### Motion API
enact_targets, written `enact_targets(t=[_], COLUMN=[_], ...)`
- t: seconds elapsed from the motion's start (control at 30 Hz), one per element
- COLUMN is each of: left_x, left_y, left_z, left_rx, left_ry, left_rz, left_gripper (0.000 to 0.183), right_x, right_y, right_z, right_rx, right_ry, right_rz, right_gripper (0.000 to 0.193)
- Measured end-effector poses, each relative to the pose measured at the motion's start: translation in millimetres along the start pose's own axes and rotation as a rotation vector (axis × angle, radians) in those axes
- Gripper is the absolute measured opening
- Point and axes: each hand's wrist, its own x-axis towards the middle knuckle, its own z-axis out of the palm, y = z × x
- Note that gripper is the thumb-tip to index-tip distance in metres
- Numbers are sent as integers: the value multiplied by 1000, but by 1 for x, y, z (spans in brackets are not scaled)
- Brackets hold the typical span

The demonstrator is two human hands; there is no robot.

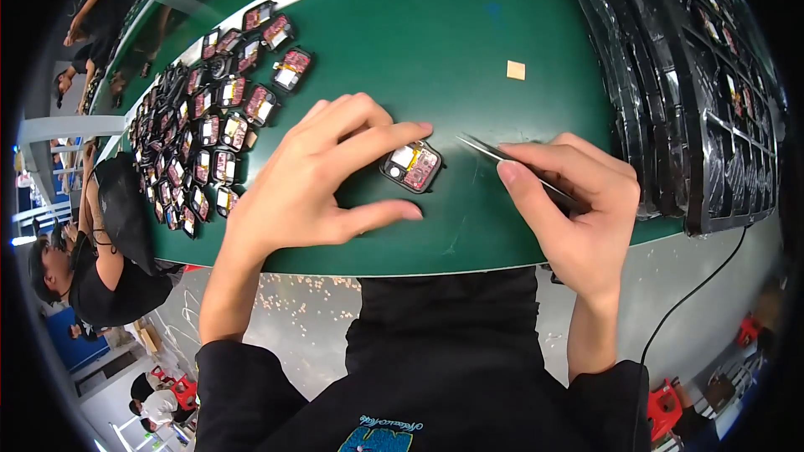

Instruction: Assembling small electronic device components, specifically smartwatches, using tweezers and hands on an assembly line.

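Note:
A small open device casing with a black rim lies on the green table. Inside it show a red circuit board, a white block and yellow tape. My left hand is open around its left side, thumb and fingers spread. The index fingertip is at the casing's top edge; whether it touches I cannot tell. The thumb rests below, apart from it. My right hand is closed on a pair of metal tweezers. Their tips point left, a little right of the casing, with nothing visible between them.
Many similar open casings crowd the table's left side. A small tan square lies at the far right of the green table. Stacked black trays in plastic stand along the right edge. A person sits at left.

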Motion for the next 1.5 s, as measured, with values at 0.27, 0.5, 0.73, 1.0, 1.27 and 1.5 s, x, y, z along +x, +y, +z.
enact_targets(t=[0.27, 0.5, 0.73, 1.0, 1.27, 1.5], left_x=[-1, 2, 5, 5, 8, 5], left_y=[-4, 4, -1, -4, -4, -6], left_z=[13, 11, 11, 9, 9, 13], left_rx=[-188, -39, -34, -48, -56, -117], left_ry=[49, -67, -45, -77, -69, -14], left_rz=[-14, -12, 34, 13, 67, -28], left_gripper=[65, 72, 76, 78, 80, 74], right_x=[2, 1, 0, 1, 0, -5], right_y=[-4, -7, -3, 1, 2, 4], right_z=[-9, -6, 1, 5, 5, 4], right_rx=[-3, -55, -130, -160, -181, -237], right_ry=[-94, -179, -156, -152, -145, -79], right_rz=[-7, -26, -96, -158, -191, -278], right_gripper=[16, 15, 15, 18, 21, 29])
